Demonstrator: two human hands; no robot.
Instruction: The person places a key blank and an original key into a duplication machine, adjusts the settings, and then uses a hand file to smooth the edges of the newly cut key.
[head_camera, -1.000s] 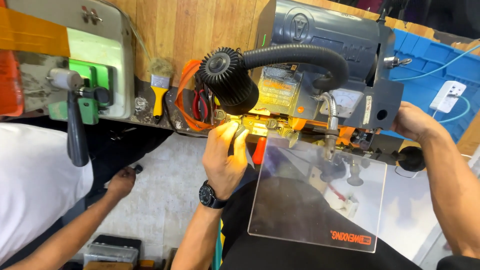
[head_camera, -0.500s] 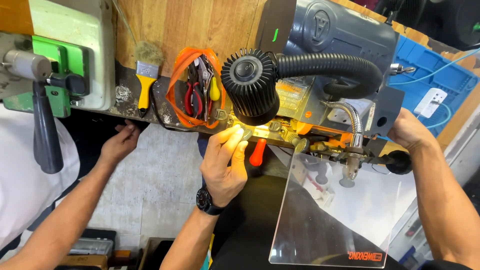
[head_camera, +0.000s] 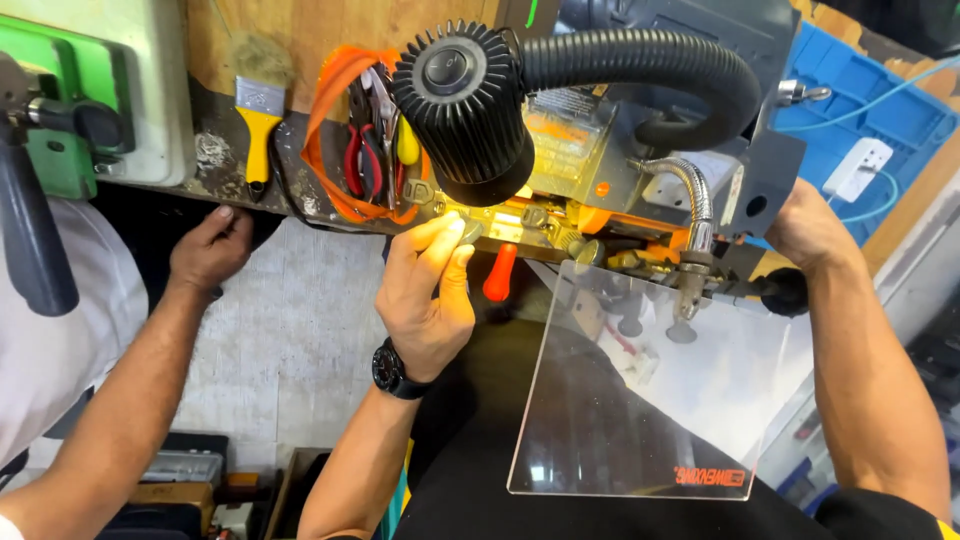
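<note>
My left hand (head_camera: 425, 295), with a black watch on the wrist, pinches a small dark knob (head_camera: 470, 232) on the front of the orange and grey bench machine (head_camera: 590, 150), right under the lit black lamp head (head_camera: 462, 105). My right hand (head_camera: 812, 232) is at the machine's right side, closed around a lever that ends in a black ball knob (head_camera: 787, 291). A clear plastic shield (head_camera: 650, 390) hangs in front of the machine between my arms. A red-handled lever (head_camera: 499, 273) hangs just right of my left hand.
Another person's hand (head_camera: 210, 250) rests on the bench edge at the left, beside their white sleeve (head_camera: 50, 330). A yellow brush (head_camera: 258, 125), red pliers (head_camera: 362, 150) and an orange cord lie on the bench. A green and white machine (head_camera: 100, 90) stands far left, a blue crate (head_camera: 880, 110) far right.
The view has shifted closer and to the left. The other person's hand has risen from below to the bench edge. My hands stay on the knob and the lever.
</note>
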